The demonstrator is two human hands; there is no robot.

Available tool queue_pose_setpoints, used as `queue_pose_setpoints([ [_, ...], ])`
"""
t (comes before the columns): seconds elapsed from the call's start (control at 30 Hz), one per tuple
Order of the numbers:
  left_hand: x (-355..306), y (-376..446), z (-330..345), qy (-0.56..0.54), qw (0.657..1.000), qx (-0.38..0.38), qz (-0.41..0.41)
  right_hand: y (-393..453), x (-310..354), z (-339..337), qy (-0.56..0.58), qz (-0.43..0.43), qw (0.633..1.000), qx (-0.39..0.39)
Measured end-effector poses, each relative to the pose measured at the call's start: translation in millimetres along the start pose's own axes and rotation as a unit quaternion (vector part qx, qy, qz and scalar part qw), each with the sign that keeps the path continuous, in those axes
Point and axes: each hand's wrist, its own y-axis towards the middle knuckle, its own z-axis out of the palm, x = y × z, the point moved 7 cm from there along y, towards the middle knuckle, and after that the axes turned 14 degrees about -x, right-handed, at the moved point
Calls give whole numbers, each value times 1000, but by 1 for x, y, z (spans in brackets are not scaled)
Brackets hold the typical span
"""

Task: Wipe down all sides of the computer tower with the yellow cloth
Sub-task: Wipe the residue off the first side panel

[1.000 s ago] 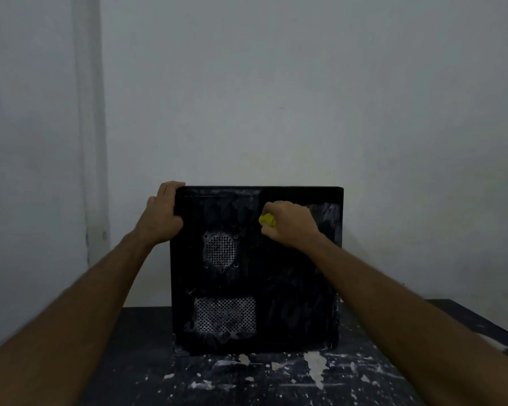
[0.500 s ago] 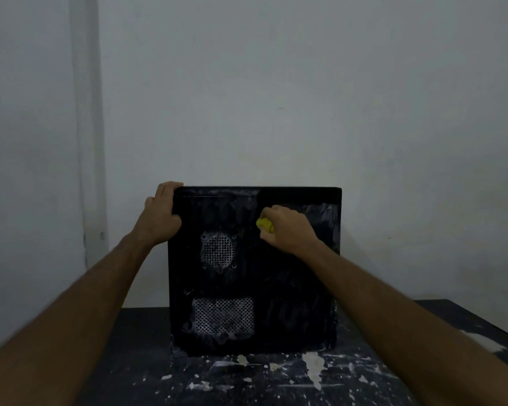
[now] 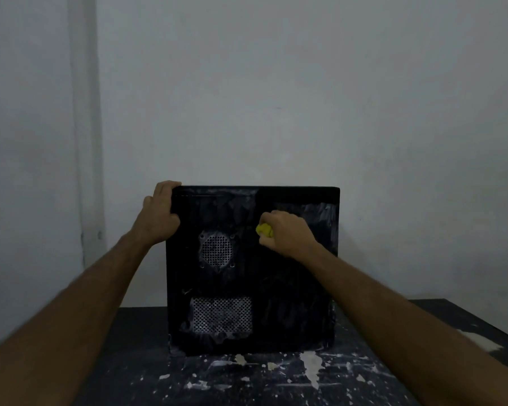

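Two hands: both are on the computer tower (image 3: 276, 288), which stands upright on the table (image 3: 141, 361) with a broad side panel facing the camera.
Left hand (image 3: 159, 213): it grips the tower's upper left corner, fingers curled over the top edge and thumb against the facing panel.
Right hand (image 3: 288, 232): it is balled into a fist around the yellow cloth (image 3: 264, 230) and pressed against the upper middle of the facing panel.
Yellow cloth: it is bunched up, with only a small lump showing at the left side of the right fist, touching the panel just right of the round vent (image 3: 216, 249).
Computer tower: it is black, its base resting on the table near the far edge, close to the wall (image 3: 276, 83). Pale smears show across the upper part of the panel, heaviest at the upper right.
Round vent: a perforated circle in the upper left half of the panel, between the two hands and slightly below them.
Rectangular grille (image 3: 222, 315): a perforated patch low on the panel, below the round vent, with whitish marks around its lower edge.
Table: a dark top, spattered with white flecks and blotches in front of the tower.
Wall: plain and pale, with a vertical strip (image 3: 85, 127) running down on the left.
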Motion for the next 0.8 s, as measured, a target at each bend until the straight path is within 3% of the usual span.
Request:
queue_pose_setpoints([
  [0.13, 1, 0, 1, 2, 1000, 0, 2, -3, -1, -2, 15, 24, 998, -53],
  [0.23, 2, 0, 0, 1, 1000, -3, 5, -8, 3, 6, 2, 7, 1000, -6],
  [0.37, 0, -2, 1, -3, 1000, -2, 3, -8, 0, 2, 13, 26, 998, -49],
  [0.47, 0, 0, -1, 2, 1000, 5, -1, -12, 4, 11, 10, 0, 1000, 11],
  [0.6, 0, 0, 0, 5, 1000, 15, -10, -17, 0, 6, 21, 30, 999, -40],
  [0.7, 0, -1, -1, 7, 1000, 14, -4, -25, 3, 16, 23, 11, 1000, 11],
  [0.8, 0, -2, 2, 24, 999, 21, -6, -23, -3, 12, 36, 40, 998, -32],
])
